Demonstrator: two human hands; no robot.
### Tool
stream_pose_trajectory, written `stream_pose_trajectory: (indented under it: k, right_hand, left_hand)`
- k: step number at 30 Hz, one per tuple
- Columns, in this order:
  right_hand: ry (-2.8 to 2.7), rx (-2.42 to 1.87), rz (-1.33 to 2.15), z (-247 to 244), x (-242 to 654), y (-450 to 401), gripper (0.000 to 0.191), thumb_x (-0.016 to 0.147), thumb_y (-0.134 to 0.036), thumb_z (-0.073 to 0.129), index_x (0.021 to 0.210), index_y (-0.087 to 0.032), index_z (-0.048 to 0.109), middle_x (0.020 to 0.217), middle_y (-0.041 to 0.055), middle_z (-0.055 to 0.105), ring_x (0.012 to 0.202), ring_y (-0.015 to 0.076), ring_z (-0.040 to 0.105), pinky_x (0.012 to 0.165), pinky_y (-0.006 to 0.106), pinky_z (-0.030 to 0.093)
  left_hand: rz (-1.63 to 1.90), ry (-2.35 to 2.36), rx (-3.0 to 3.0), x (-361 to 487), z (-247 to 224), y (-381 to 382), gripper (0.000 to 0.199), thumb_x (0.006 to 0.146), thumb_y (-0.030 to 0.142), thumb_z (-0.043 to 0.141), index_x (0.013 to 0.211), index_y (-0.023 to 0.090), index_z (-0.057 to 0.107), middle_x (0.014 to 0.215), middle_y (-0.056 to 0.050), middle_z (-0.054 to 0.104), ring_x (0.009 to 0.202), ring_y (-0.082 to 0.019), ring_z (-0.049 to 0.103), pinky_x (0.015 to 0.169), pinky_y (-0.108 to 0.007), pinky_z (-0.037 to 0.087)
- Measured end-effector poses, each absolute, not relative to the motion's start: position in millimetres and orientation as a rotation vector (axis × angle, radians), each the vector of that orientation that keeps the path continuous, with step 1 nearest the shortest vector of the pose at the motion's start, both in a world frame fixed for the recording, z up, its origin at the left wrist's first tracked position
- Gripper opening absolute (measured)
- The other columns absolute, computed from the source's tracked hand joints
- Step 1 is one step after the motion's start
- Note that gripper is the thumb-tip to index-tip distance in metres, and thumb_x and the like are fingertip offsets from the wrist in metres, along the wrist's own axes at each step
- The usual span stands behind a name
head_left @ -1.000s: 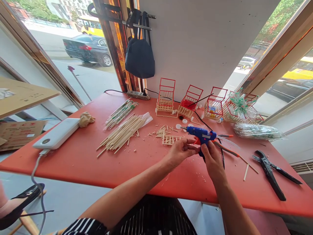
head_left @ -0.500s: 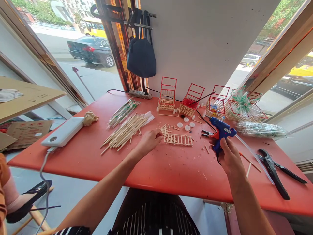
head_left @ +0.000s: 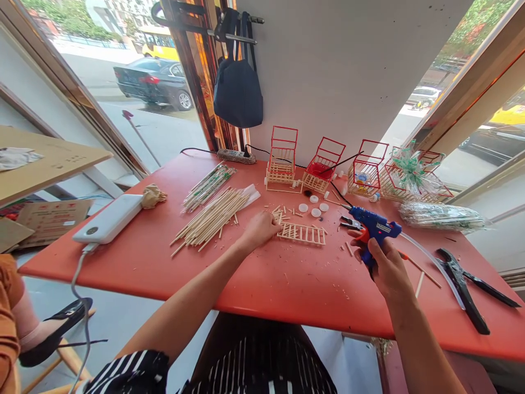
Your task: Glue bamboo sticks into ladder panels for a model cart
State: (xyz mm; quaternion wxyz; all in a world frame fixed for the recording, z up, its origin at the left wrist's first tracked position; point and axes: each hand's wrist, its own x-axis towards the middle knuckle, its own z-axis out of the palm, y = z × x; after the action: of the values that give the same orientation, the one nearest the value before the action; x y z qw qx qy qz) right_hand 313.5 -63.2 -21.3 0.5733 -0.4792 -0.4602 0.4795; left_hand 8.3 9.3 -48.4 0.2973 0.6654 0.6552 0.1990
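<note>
My right hand [head_left: 388, 268] is wrapped around a blue hot glue gun [head_left: 375, 223], its nozzle pointing left and a clear glue stick trailing from its back. My left hand [head_left: 261, 229] is closed at the left end of a small ladder-like frame of wooden sticks [head_left: 311, 234], which lies flat on the red table. Its fingertips are among short cut pieces of stick [head_left: 279, 212]; whatever they pinch is too small to make out. To the left of this hand lies a pile of long wooden sticks [head_left: 213, 219].
Several red-and-wood stick chairs [head_left: 282, 158] stand along the back. White caps [head_left: 315, 213] and small pliers [head_left: 349, 222] lie mid-table, large black-handled cutters [head_left: 463, 287] at right. A white corded box [head_left: 109, 219] sits left. Packed sticks [head_left: 208, 186] lie behind the pile. Someone's foot [head_left: 57, 328] shows lower left.
My left hand has shifted slightly right toward the frame's left end. The glue gun has tipped a little, its nozzle now lower, with my right hand still around it.
</note>
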Motion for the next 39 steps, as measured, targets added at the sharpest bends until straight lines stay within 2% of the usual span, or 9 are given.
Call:
stream_pose_trajectory:
  k: [3, 7, 11, 15, 19, 24, 31, 39]
  right_hand:
    - [-1.087, -1.12, 1.126, -25, 308, -64, 0.048, 0.071, -0.062, 0.091, 0.093, -0.023, 0.073, 0.097, 0.0078, 0.08, 0.065, 0.0122, 0.06, 0.056, 0.025, 0.047]
    - [-1.11, -1.128, 1.123, -30, 301, -64, 0.049, 0.073, -0.064, 0.089, 0.092, -0.022, 0.071, 0.091, 0.0062, 0.077, 0.066, 0.0134, 0.061, 0.057, 0.026, 0.048]
    - [-1.224, -1.122, 1.096, -32, 295, -69, 0.043, 0.083, -0.06, 0.083, 0.097, -0.022, 0.07, 0.097, 0.008, 0.077, 0.064, 0.0123, 0.059, 0.056, 0.026, 0.047]
    - [-1.35, -1.122, 1.005, -30, 285, -73, 0.039, 0.092, -0.057, 0.073, 0.107, -0.021, 0.071, 0.108, 0.0117, 0.078, 0.068, 0.0144, 0.06, 0.056, 0.028, 0.049]
    - [-1.567, -1.231, 0.766, -27, 273, -73, 0.031, 0.097, -0.051, 0.067, 0.099, -0.021, 0.075, 0.101, 0.0094, 0.08, 0.068, 0.0159, 0.061, 0.059, 0.029, 0.048]
    - [-1.73, -1.341, 0.559, -27, 263, -70, 0.034, 0.096, -0.05, 0.061, 0.101, -0.021, 0.078, 0.089, 0.0075, 0.079, 0.067, 0.02, 0.065, 0.059, 0.032, 0.049]
    - [-1.798, -1.439, 0.505, -36, 262, -70, 0.04, 0.098, -0.056, 0.055, 0.104, -0.022, 0.076, 0.088, 0.0078, 0.078, 0.065, 0.0215, 0.065, 0.065, 0.035, 0.053]
    - [-1.83, -1.48, 0.513, -40, 260, -71, 0.046, 0.1, -0.063, 0.05, 0.102, -0.025, 0.076, 0.087, 0.0084, 0.076, 0.07, 0.0243, 0.065, 0.066, 0.037, 0.051]
  left_hand:
    - [0.587, 1.668, 1.688, 8, -46, 8, 0.035, 0.082, 0.019, 0.064, 0.049, 0.02, 0.052, 0.041, 0.004, 0.045, 0.045, -0.013, 0.046, 0.055, -0.027, 0.034]
    - [0.64, 1.519, 1.583, 2, -43, 2, 0.024, 0.085, 0.023, 0.065, 0.062, 0.019, 0.058, 0.049, 0.004, 0.055, 0.043, -0.01, 0.045, 0.047, -0.023, 0.034]
    - [0.814, 1.205, 1.309, -6, -44, -3, 0.015, 0.08, 0.019, 0.071, 0.071, 0.017, 0.059, 0.061, 0.001, 0.065, 0.05, -0.01, 0.057, 0.05, -0.021, 0.047]
    - [1.052, 1.041, 1.2, -4, -40, -2, 0.031, 0.073, 0.032, 0.086, 0.075, 0.017, 0.059, 0.065, -0.001, 0.067, 0.058, -0.012, 0.065, 0.055, -0.024, 0.055]
    - [1.216, 0.941, 1.213, 3, -26, -1, 0.046, 0.067, 0.048, 0.092, 0.076, 0.017, 0.058, 0.07, -0.001, 0.069, 0.061, -0.012, 0.067, 0.059, -0.026, 0.059]
    - [1.283, 0.95, 1.263, 7, -14, -7, 0.041, 0.075, 0.048, 0.086, 0.079, 0.018, 0.058, 0.065, 0.001, 0.068, 0.059, -0.013, 0.067, 0.061, -0.027, 0.058]
    - [1.264, 0.986, 1.383, 4, -23, -7, 0.029, 0.085, 0.039, 0.078, 0.078, 0.018, 0.058, 0.062, 0.002, 0.068, 0.057, -0.012, 0.066, 0.061, -0.025, 0.053]
    - [1.224, 0.931, 1.379, 0, -23, -7, 0.028, 0.085, 0.037, 0.077, 0.077, 0.019, 0.057, 0.061, 0.002, 0.067, 0.054, -0.011, 0.063, 0.057, -0.024, 0.051]
